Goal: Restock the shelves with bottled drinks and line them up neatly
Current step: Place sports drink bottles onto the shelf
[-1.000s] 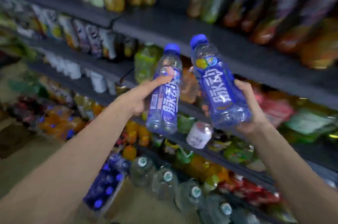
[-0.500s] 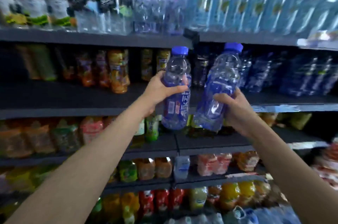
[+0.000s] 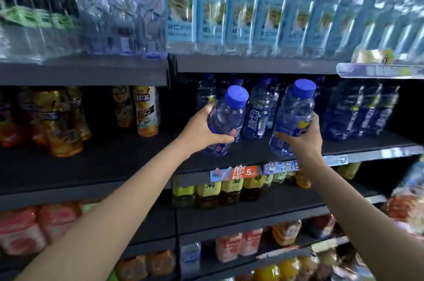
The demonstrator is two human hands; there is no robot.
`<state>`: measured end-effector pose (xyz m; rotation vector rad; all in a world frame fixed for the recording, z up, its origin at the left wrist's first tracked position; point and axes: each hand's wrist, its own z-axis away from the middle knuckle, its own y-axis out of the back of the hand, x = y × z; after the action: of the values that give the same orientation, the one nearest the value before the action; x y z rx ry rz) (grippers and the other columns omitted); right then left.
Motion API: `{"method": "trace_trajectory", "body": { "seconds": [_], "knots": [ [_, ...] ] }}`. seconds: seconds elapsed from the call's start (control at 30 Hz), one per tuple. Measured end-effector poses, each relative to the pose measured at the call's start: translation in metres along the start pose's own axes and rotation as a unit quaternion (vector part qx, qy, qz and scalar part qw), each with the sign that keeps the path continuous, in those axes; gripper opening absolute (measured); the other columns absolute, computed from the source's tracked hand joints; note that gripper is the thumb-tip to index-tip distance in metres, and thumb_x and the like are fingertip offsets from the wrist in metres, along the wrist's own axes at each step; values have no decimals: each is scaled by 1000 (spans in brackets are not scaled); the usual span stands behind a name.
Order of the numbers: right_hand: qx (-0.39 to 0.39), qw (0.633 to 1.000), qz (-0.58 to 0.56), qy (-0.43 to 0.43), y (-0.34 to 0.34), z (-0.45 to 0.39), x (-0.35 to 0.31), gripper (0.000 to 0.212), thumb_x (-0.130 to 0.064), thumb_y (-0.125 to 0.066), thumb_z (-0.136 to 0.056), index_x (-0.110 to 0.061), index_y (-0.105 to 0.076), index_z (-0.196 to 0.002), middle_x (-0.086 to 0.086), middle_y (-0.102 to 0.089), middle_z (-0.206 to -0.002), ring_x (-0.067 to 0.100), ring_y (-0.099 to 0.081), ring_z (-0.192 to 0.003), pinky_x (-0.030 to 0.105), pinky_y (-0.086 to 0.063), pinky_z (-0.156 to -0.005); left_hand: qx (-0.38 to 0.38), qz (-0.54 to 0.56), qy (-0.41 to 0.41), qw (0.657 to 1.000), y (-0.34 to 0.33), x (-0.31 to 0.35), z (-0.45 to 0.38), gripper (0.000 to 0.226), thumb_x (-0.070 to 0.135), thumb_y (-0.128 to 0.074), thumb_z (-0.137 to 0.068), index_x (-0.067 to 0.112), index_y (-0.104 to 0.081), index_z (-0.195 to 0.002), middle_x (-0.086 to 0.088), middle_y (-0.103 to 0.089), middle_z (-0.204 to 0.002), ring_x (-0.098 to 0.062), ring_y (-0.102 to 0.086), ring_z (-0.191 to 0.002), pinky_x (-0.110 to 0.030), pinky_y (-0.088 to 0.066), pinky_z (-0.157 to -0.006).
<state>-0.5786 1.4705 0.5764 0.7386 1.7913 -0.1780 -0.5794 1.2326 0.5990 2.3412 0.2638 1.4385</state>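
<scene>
While both arms reach toward the dark shelf (image 3: 252, 154), each hand grips a blue-capped bottle by its lower body; the left hand (image 3: 202, 130) wraps the left bottle (image 3: 226, 120), its long axis near upright, cap tipped up and right; the right hand (image 3: 302, 140) clasps the right bottle (image 3: 292, 115), likewise leaning, cap uppermost; beyond the fingers stand matching blue bottles (image 3: 358, 113).

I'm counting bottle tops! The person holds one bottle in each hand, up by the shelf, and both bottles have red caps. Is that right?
Not quite. The head view shows the left hand holding one bottle and the right hand holding another bottle by the shelf, but both caps are blue, not red.
</scene>
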Motion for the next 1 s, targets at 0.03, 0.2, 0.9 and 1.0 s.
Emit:
{"method": "trace_trajectory", "body": {
  "seconds": [0.03,0.2,0.9,1.0],
  "knots": [
    [3,1000,-2,-14,-1,-12,10,79,-13,-86,-62,-25,-39,-125,4,-58,-117,25,-57,-106,51,-49,-90,-6,3,9,1000,-6,-2,-7,79,8,-84,-62,16,-45,-130,8,-55,-116,-8,-52,-109,-16,-36,-90],
    [12,996,-15,-83,-4,-55,46,79,-13,-83,-65,-20,-37,-129,7,-58,-118,29,-56,-107,45,-49,-91,-23,15,53,998,-34,-18,-35,64,12,-85,-61,24,-51,-114,10,-62,-107,-7,-57,-103,-23,-44,-90],
    [-78,989,96,-76,59,-182,129,56,-2,-62,-84,-1,-35,-133,21,-47,-130,34,-47,-117,32,-38,-85,87,-128,171,973,-199,7,-126,73,31,-74,-76,12,-34,-134,-4,-47,-137,-23,-46,-124,-24,-36,-90],
    [-102,992,75,-2,57,-170,127,44,7,-51,-84,-2,-41,-126,17,-43,-127,33,-49,-108,30,-37,-79,88,-187,175,963,-215,4,-124,82,27,-77,-74,8,-26,-135,-6,-41,-137,-22,-40,-127,-25,-33,-95]
  ]
}}
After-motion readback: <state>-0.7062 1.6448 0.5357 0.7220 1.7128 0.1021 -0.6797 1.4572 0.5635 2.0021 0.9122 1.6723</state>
